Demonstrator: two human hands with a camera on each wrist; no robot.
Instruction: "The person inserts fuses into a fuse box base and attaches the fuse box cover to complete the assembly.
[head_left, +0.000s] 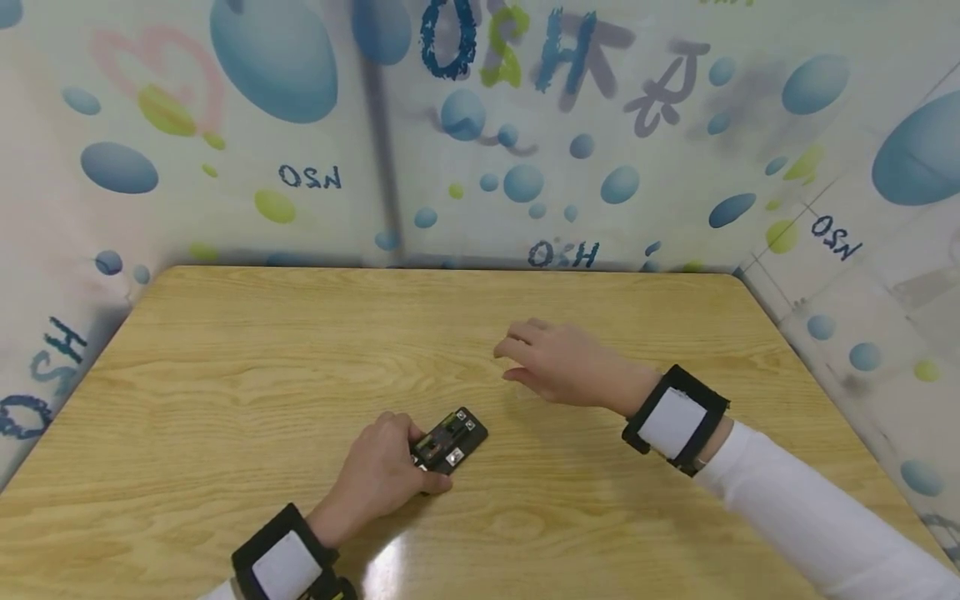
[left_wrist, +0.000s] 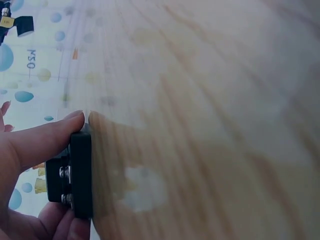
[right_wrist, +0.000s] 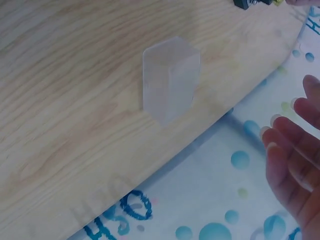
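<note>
My left hand grips a small black block at the middle of the table, thumb on the near side and fingers on the far side. Silver metal plates and screws show on its top. From the left wrist, the block appears edge-on, with screws and brass-coloured parts. To the right and farther back, my right hand hovers over the table with loosely bent fingers and nothing in them. A translucent plastic box or cover lies on the wood near that hand in the right wrist view.
The wooden table has a rounded far edge. Behind it and along both sides hang pale sheets printed with blue and green drops and letters. Black bands with white pads wrap both wrists.
</note>
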